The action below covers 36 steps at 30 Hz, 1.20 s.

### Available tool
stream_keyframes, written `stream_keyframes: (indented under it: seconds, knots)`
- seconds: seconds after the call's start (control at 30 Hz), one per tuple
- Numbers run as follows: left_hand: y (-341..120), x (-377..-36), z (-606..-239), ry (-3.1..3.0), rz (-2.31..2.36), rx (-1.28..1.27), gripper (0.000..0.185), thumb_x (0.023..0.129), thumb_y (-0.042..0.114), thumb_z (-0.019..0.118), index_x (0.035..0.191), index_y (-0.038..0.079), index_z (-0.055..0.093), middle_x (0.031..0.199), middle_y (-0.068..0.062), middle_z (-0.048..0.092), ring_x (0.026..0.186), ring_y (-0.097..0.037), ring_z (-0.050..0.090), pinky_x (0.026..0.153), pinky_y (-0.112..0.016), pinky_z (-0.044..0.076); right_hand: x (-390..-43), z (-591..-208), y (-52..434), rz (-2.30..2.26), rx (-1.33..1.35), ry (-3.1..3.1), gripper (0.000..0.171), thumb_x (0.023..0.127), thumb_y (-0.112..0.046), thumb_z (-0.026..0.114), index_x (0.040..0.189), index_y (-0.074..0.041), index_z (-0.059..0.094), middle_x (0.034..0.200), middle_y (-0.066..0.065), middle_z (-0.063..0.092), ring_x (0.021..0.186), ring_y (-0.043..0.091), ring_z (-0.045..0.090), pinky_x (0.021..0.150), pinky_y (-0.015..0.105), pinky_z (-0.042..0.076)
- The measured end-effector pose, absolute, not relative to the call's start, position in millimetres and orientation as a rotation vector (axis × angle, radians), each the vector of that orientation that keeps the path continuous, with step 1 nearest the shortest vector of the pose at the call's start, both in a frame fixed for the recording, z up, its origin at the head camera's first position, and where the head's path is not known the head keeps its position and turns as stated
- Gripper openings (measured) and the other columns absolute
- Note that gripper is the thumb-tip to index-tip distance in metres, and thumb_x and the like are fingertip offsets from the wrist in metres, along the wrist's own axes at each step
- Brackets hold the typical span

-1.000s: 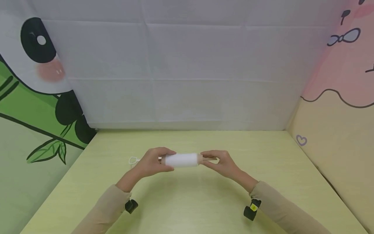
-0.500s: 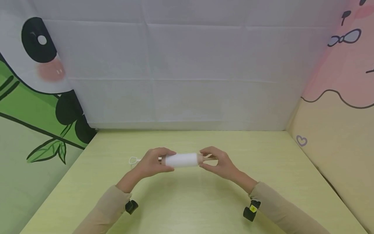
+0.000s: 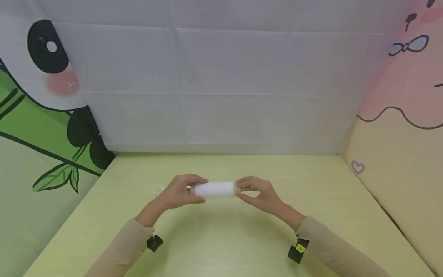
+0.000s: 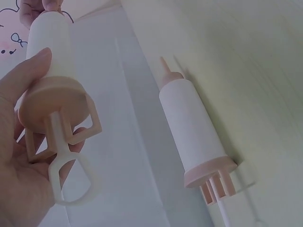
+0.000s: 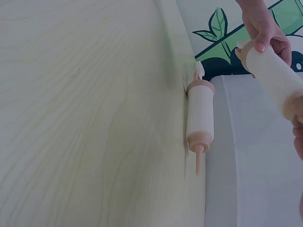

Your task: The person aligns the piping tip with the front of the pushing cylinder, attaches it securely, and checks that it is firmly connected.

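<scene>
An icing syringe with a white barrel point(image 3: 215, 189) and beige ends is held level above the table. My left hand point(image 3: 178, 192) grips it near its handle end, thumb along the barrel. In the left wrist view, its white pull ring point(image 4: 78, 182) and beige finger loops hang by the palm. My right hand point(image 3: 264, 195) pinches the beige front cap point(image 3: 237, 188) with its fingertips. A second, similar syringe point(image 4: 191, 125) lies on the table in both wrist views. In the head view the held syringe and hands hide most of it.
The pale yellow wooden table point(image 3: 221, 238) meets a white cloth wall point(image 3: 228, 77) at the back. Printed panels stand at the left and right sides. A black camera point(image 3: 297, 252) is strapped to each wrist.
The right fingers have loosened, spread a little at the front cap, then closed on it again. The left hand and the syringe have barely moved.
</scene>
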<state>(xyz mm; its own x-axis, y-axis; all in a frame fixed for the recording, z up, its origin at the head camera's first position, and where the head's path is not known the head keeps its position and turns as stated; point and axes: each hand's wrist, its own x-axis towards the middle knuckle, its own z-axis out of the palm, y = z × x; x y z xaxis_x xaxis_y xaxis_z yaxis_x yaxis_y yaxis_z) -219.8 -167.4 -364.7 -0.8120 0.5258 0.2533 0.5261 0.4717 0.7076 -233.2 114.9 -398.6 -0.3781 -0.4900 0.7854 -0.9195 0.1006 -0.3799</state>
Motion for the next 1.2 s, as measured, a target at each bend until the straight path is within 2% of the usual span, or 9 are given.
stream_keyframes:
  seconds: [0.1, 0.43, 0.73, 1.2]
  knots:
    - [-170, -222, -366, -2.709, -1.343, -0.949, 0.045, 0.069, 0.013, 0.078, 0.111, 0.005, 0.063, 0.110, -0.014, 0.060, 0.091, -0.024, 0.061, 0.067, -0.025, 0.053, -228, -391, 114, 1.211, 1.379, -1.908, 0.038, 0.061, 0.014, 0.074, 0.097, 0.007, 0.063, 0.095, 0.021, 0.063, 0.079, 0.026, 0.066, 0.067, 0.028, 0.054]
    - [-166, -222, -367, -2.668, -1.321, -0.961, 0.044, 0.069, 0.011, 0.079, 0.109, 0.003, 0.063, 0.109, -0.014, 0.060, 0.093, -0.026, 0.058, 0.068, -0.024, 0.052, -220, -379, 114, 1.235, 1.385, -1.894, 0.038, 0.058, 0.018, 0.073, 0.093, 0.012, 0.061, 0.090, 0.025, 0.062, 0.076, 0.031, 0.065, 0.061, 0.037, 0.054]
    - [-165, -221, -368, -2.642, -1.210, -1.000, 0.043, 0.070, 0.012, 0.078, 0.110, 0.004, 0.063, 0.111, -0.013, 0.060, 0.095, -0.026, 0.058, 0.069, -0.024, 0.052, -220, -381, 116, 1.242, 1.317, -2.010, 0.031, 0.067, 0.012, 0.072, 0.096, 0.010, 0.063, 0.092, 0.022, 0.065, 0.078, 0.030, 0.066, 0.063, 0.035, 0.055]
    - [-163, -219, -367, -2.626, -1.211, -0.992, 0.043, 0.068, 0.010, 0.079, 0.109, 0.004, 0.064, 0.110, -0.013, 0.061, 0.094, -0.026, 0.058, 0.069, -0.023, 0.052, -219, -381, 115, 1.156, 1.252, -2.054, 0.031, 0.067, 0.009, 0.072, 0.097, 0.008, 0.062, 0.092, 0.020, 0.065, 0.080, 0.029, 0.065, 0.064, 0.031, 0.055]
